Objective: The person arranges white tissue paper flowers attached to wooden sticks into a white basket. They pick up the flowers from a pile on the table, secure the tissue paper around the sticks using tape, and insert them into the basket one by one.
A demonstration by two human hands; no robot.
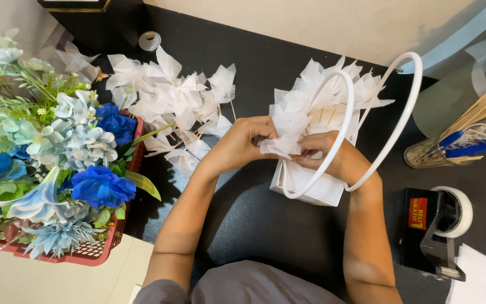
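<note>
My left hand (242, 143) and my right hand (323, 151) meet over a white gift bag (316, 188) with two round white handles (406, 107). Both hands pinch a folded piece of white tissue paper (281, 143) at the bag's near edge. The right wrist passes through the handle loops. The bag is stuffed with several white tissue pieces on thin wooden sticks (333, 93). A loose pile of the same tissue pieces on sticks (175, 104) lies on the black surface left of the bag, beyond my left hand.
A red basket (94, 253) of blue and white artificial flowers (57, 146) stands at the left. A black tape dispenser (437, 225) sits at the lower right, a mesh cup of sticks and blue pens (468, 143) behind it. A small round lid (149, 40) lies far back.
</note>
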